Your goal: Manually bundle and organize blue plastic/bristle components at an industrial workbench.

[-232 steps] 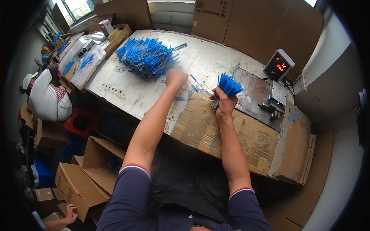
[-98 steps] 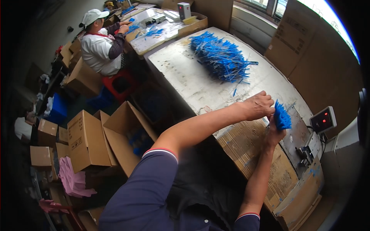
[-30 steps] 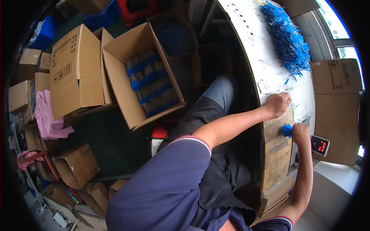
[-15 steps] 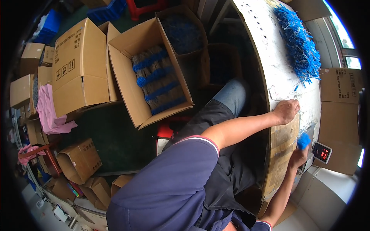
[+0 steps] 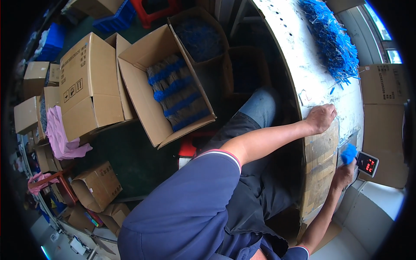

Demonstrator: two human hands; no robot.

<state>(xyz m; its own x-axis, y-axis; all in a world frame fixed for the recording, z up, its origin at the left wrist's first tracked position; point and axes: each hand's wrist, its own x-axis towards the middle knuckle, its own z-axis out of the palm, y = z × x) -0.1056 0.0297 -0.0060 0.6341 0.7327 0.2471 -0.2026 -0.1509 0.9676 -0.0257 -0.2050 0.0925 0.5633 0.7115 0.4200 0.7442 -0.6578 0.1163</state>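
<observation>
At the bench's right part, my right hand (image 5: 344, 174) grips a bundle of thin blue strands (image 5: 348, 154), its blue end standing out above the fingers. Right beside it is a small weighing display (image 5: 367, 164) with red lit digits. My left hand (image 5: 321, 118) rests on the bench near the upper edge of a brown cardboard sheet (image 5: 320, 160). Its fingers are curled closed, and whatever may be between them is hidden. Farther up the bench (image 5: 286, 34) lies a long heap of loose blue strands (image 5: 331, 43), apart from both hands.
Left of my legs, an open carton (image 5: 143, 97) holds rows of blue-and-brown bundles (image 5: 177, 93). Beside it stands a taller carton (image 5: 78, 82) with pink cloth (image 5: 63, 134) hanging near it. Another box of blue strands (image 5: 199, 39) sits behind. A red stool (image 5: 158, 11) is farther back.
The view has shifted slightly. My right hand and the blue bundle stay beside the display, the bundle tilting a little. My left hand remains curled at nearly the same spot on the bench.
</observation>
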